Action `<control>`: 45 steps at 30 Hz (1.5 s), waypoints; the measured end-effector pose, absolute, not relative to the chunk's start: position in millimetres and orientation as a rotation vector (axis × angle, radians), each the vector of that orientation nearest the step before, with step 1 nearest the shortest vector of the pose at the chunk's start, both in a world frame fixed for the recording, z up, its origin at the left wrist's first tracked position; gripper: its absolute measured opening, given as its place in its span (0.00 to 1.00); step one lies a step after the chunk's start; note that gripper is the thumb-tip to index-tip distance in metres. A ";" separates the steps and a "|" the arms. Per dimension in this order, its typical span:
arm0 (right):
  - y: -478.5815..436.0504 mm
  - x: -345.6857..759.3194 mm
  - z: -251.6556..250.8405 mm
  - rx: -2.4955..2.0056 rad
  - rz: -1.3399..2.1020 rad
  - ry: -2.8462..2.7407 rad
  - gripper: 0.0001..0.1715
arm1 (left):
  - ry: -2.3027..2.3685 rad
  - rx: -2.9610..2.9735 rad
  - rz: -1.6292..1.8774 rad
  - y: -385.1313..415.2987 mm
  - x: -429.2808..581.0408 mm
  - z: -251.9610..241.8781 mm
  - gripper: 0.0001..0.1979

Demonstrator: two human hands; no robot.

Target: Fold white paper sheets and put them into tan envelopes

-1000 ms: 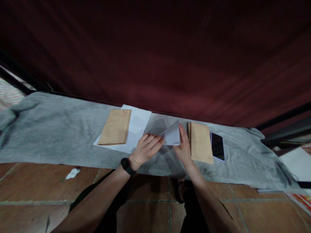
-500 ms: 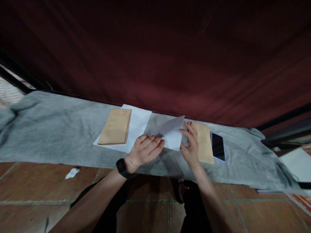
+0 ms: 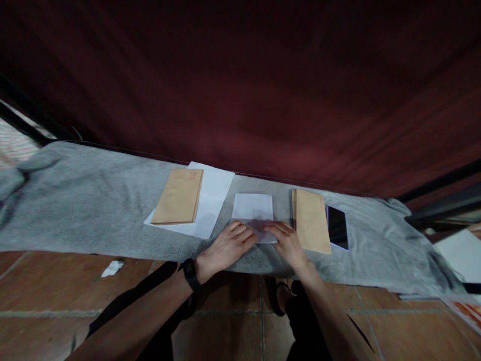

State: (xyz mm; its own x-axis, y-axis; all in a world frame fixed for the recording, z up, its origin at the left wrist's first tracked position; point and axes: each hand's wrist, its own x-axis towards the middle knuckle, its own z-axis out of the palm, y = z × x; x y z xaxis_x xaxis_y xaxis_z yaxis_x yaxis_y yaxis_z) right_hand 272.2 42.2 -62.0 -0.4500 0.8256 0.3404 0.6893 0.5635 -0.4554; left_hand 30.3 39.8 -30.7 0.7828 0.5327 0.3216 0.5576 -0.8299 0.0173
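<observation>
A folded white sheet of paper (image 3: 252, 208) lies flat on the grey cloth (image 3: 93, 210). My left hand (image 3: 225, 245) and my right hand (image 3: 287, 241) rest on its near edge, fingers stretched flat and pressing down. A brown envelope (image 3: 311, 220) lies just right of my right hand. Another brown envelope (image 3: 179, 196) lies to the left on top of white sheets (image 3: 214, 195). A black watch sits on my left wrist.
A dark phone (image 3: 336, 227) lies right of the right envelope. A dark red curtain hangs behind the cloth. Brown tiled floor lies below, with a white scrap (image 3: 111, 268) at the left. More white paper (image 3: 460, 255) shows at the far right.
The white sheet was raised and being folded between both hands; now it lies flat and folded on the cloth. Both hands have dropped onto its near edge.
</observation>
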 end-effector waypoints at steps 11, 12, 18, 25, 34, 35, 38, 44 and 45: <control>27.4 278.0 -75.3 -1.237 0.640 -2.398 0.40 | -1.017 -3.144 -0.372 41.6 14.5 -55.2 0.27; 27.4 279.8 -74.4 -1.218 0.705 -2.389 0.41 | -1.023 -3.149 -0.357 41.4 14.8 -56.4 0.28; 37.2 289.7 -62.2 -1.236 1.085 -2.163 0.30 | -0.941 -3.201 -0.264 36.4 24.7 -59.4 0.29; 49.7 252.7 -63.7 -1.223 1.059 -2.142 0.28 | -0.972 -3.223 -0.361 28.6 33.3 -71.4 0.28; 67.1 216.1 -78.7 -1.344 0.806 -2.419 0.33 | -1.014 -3.254 -0.409 27.0 35.3 -77.2 0.22; 70.1 214.3 -79.0 -1.358 0.779 -2.425 0.33 | -1.012 -3.252 -0.416 26.8 35.4 -76.6 0.22; 80.0 209.1 -81.8 -1.419 0.710 -2.411 0.33 | -1.008 -3.237 -0.410 26.1 35.9 -75.0 0.22; 99.2 203.8 -94.3 -1.529 0.591 -2.357 0.33 | -1.014 -3.199 -0.376 25.2 37.8 -73.3 0.26; 101.1 203.5 -96.2 -1.544 0.571 -2.342 0.33 | -1.013 -3.198 -0.371 25.2 38.0 -72.9 0.26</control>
State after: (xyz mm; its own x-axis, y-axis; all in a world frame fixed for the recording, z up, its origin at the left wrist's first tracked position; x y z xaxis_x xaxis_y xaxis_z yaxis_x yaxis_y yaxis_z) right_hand 203.5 101.1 -96.2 -0.3909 0.9203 0.0141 0.8106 0.3514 -0.4684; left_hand 38.0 25.2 -72.9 0.7983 0.5867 0.1362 0.5357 -0.7950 0.2846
